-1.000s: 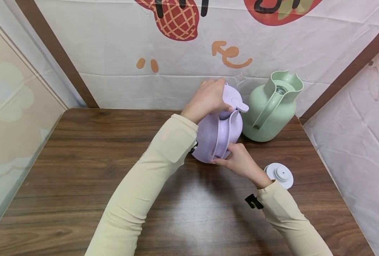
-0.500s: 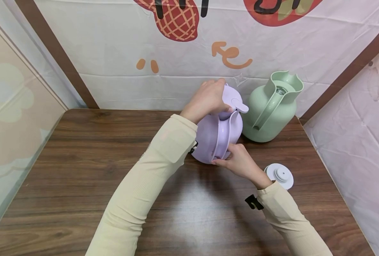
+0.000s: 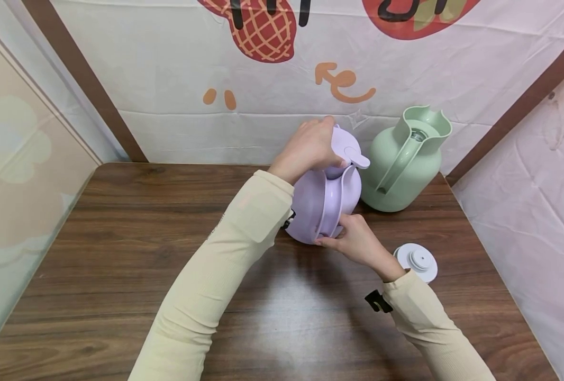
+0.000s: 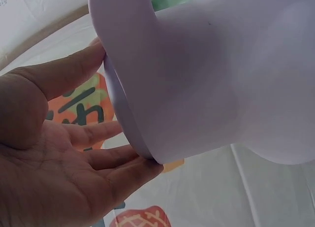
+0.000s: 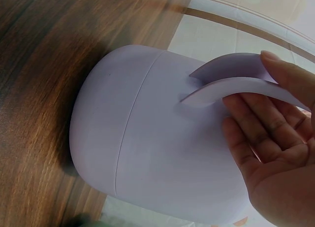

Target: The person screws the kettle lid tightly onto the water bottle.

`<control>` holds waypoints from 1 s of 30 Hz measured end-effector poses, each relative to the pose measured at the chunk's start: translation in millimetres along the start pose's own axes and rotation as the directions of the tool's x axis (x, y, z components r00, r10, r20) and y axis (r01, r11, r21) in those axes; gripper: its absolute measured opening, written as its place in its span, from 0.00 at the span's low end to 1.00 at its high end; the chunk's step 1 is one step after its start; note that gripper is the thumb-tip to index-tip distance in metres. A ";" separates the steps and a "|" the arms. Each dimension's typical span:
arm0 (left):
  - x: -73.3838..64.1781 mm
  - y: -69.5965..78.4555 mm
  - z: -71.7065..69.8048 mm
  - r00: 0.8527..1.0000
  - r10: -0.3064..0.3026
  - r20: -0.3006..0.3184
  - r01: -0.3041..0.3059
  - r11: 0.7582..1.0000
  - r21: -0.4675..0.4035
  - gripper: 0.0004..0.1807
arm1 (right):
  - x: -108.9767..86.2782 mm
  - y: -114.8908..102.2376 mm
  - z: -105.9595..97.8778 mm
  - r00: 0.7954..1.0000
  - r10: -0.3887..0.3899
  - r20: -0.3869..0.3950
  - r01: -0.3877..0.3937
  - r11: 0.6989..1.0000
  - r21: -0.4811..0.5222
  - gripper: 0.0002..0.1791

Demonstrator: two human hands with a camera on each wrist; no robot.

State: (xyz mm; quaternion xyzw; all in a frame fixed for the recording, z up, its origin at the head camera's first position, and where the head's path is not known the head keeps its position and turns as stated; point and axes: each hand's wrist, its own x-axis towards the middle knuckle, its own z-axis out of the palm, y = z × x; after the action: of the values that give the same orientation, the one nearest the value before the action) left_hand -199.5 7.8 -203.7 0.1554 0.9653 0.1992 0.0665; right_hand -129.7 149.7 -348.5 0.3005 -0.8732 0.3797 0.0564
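A lavender thermos jug stands on the wooden table near the back wall, its handle facing me. My left hand spans the jug's lavender lid from above. In the left wrist view the thumb and fingertips pinch the lid's edge at the jug's mouth, and the palm stays off it. Down at the lower part of the handle, my right hand holds on. The right wrist view has its fingers passing under the handle and its thumb on top.
Close to the right of the lavender jug stands a pale green jug with an open top. A round white stopper lies on the table beside my right wrist. A printed cloth hangs behind the table.
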 end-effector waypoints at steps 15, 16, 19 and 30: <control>3.8 8.3 3.6 0.998 -0.062 -0.022 0.062 0.998 0.031 0.38 | 0.4 3.0 -2.1 1.000 0.018 0.017 -0.018 1.000 0.001 0.14; 4.1 8.8 4.1 0.997 -0.068 -0.028 0.069 0.997 0.034 0.37 | 0.5 3.2 -2.2 1.000 0.017 0.017 -0.017 1.000 0.001 0.14; 4.5 9.5 5.1 0.996 -0.082 -0.040 0.083 0.996 0.030 0.37 | 1.3 3.7 -2.2 1.000 0.013 0.014 -0.013 1.000 0.002 0.14; 7.2 8.2 3.3 0.998 -0.033 -0.050 0.035 0.998 0.056 0.29 | 3.6 4.8 -3.0 1.000 0.004 0.019 -0.004 1.000 0.006 0.14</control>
State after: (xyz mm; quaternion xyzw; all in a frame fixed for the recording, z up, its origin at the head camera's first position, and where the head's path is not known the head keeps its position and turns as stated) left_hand -203.4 18.5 -203.8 0.1359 0.9744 0.1744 0.0418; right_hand -135.7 152.6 -348.2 0.3027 -0.8730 0.3796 0.0463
